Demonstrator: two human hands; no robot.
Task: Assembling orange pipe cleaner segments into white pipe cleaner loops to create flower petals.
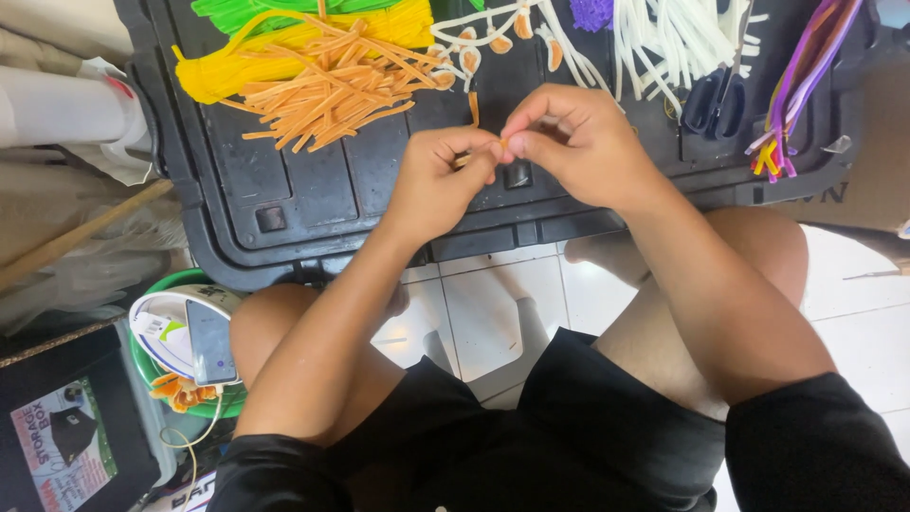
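Pinching orange pipe cleaner [474, 110] between both hands, left hand [438, 180], right hand [573, 142], above black lid [313, 185]

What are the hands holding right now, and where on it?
Both hands pinch one short orange pipe cleaner piece: the left hand grips its lower part, the right hand pinches near the middle; the top end sticks up free.

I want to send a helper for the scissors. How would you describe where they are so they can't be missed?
Start at the black plastic lid serving as the work surface. Go to its far right part, between the white pipe cleaners and the purple bundle. The scissors lie there, the only dark-handled metal tool among soft fuzzy stems.
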